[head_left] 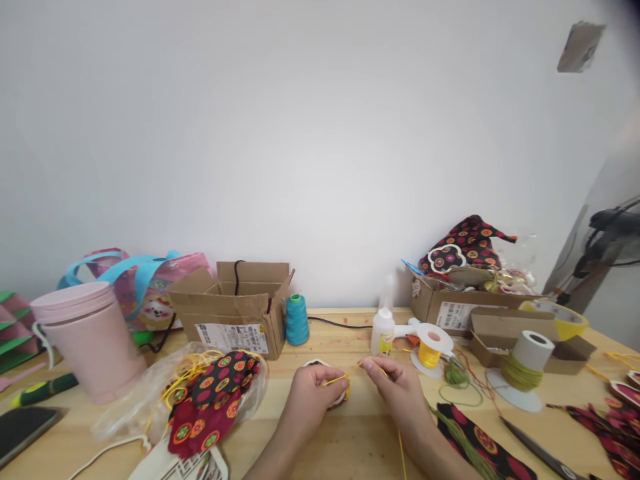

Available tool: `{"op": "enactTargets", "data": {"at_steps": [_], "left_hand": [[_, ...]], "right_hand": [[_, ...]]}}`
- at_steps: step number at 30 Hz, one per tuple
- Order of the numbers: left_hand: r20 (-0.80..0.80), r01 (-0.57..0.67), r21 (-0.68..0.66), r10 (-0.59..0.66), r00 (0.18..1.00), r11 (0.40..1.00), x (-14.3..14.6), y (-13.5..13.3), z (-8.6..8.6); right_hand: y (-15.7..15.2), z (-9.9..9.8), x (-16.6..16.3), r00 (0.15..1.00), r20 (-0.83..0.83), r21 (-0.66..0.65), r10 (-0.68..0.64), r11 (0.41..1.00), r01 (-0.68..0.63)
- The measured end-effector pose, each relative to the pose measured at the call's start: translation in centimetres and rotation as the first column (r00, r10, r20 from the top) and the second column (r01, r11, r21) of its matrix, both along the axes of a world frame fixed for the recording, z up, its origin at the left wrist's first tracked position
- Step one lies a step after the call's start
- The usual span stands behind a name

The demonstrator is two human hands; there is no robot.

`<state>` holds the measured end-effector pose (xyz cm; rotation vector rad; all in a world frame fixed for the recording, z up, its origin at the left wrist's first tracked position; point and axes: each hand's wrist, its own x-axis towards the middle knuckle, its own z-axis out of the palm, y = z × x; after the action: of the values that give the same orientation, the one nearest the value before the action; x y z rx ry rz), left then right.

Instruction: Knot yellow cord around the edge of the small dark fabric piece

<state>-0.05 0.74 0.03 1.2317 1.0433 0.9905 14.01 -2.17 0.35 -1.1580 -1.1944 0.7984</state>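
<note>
My left hand (pixel 313 393) is closed around a small round piece (pixel 316 365) with a white edge and pinches a yellow cord (pixel 336 380) against it. My right hand (pixel 395 390) pinches the same yellow cord a little to the right, and the cord trails down past my wrist toward the table's front edge. Both hands hover just above the wooden table (pixel 350 340), close together at the middle. A spool of yellow cord (pixel 431 348) stands just behind my right hand.
An open cardboard box (pixel 235 310), a teal thread cone (pixel 297 320), a glue bottle (pixel 383 330) and a pink tub (pixel 90 337) stand behind. Patterned fabric in a plastic bag (pixel 213 397) lies left. A green cord spool (pixel 525 367), scissors (pixel 543 453) and fabric strips lie right.
</note>
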Motion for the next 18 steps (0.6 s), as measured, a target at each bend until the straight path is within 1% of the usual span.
{"op": "enactTargets", "data": {"at_steps": [4, 7, 10, 14, 18], "left_hand": [[0.01, 0.008, -0.015, -0.008, 1.0, 1.0, 0.02, -0.16, 0.21], [0.012, 0.046, -0.012, -0.046, 0.999, 0.999, 0.01, -0.38, 0.33], [0.032, 0.089, -0.001, -0.089, 0.996, 0.996, -0.01, -0.59, 0.35], [0.075, 0.118, 0.047, -0.121, 0.99, 0.992, 0.01, -0.63, 0.2], [0.034, 0.112, 0.057, -0.114, 0.993, 0.992, 0.04, -0.39, 0.05]], "right_hand": [[0.2, -0.35, 0.11, 0.992, -0.127, -0.056, 0.003, 0.998, -0.011], [0.34, -0.55, 0.2, 0.979, -0.203, -0.096, 0.01, 0.995, -0.03], [0.48, -0.74, 0.37, 0.972, -0.237, -0.131, 0.003, 0.991, -0.036], [0.62, -0.84, 0.5, 0.967, -0.254, -0.139, -0.008, 0.99, -0.028], [0.32, -0.4, 0.26, 0.952, -0.307, -0.16, -0.011, 0.986, -0.041]]}}
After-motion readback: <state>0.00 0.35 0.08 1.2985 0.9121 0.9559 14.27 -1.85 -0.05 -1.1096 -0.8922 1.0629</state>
